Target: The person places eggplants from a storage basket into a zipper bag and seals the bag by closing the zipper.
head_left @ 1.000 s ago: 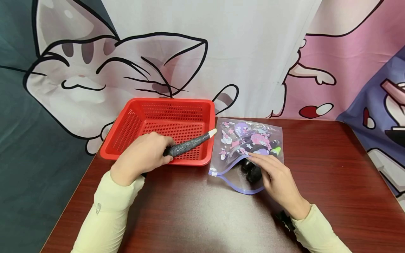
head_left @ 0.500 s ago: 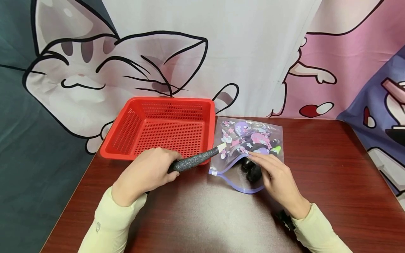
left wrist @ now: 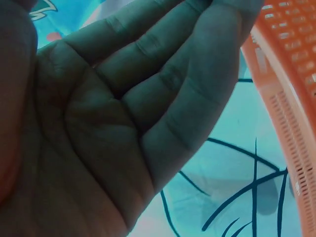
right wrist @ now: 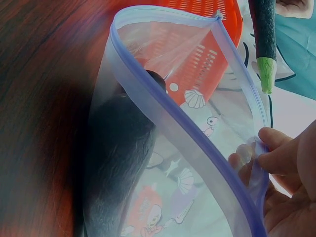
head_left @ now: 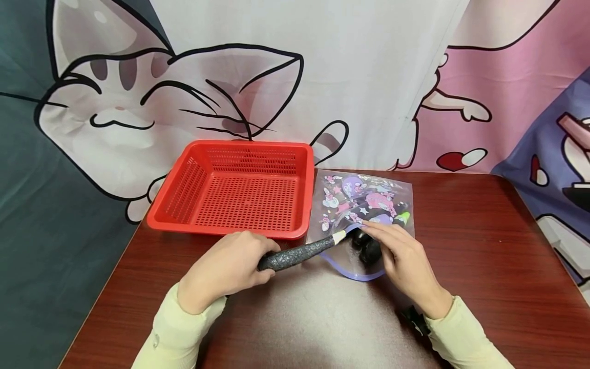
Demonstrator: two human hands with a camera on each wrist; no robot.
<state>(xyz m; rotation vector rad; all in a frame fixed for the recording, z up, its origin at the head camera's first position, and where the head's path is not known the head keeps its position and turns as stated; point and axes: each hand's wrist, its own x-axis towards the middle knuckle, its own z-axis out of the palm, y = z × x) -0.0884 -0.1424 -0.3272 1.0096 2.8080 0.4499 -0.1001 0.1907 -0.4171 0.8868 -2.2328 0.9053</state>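
My left hand [head_left: 228, 269] grips a long dark eggplant [head_left: 299, 254] by its thick end, in front of the red basket. Its pale green stem end points right, over the mouth of a clear zip bag [head_left: 326, 197] printed with cartoons. Beside the bag's mouth, my right hand [head_left: 405, 261] pinches the upper edge; in the right wrist view, fingers and thumb hold the purple zip rim [right wrist: 163, 106] apart. Several dark eggplants [right wrist: 118, 158] lie inside the bag, one with a green tip. The left wrist view shows the palm [left wrist: 98, 133], but the eggplant is hidden there.
A red plastic basket [head_left: 170, 212] with slotted walls stands left of the bag, near the back of the brown wooden table [head_left: 484, 256]. Behind the table hangs a cartoon-printed cloth [head_left: 369, 77].
My left hand has brought the eggplant from over the basket toward me and to the right, its stem end now at the bag's mouth. The right hand stays at the bag's edge.
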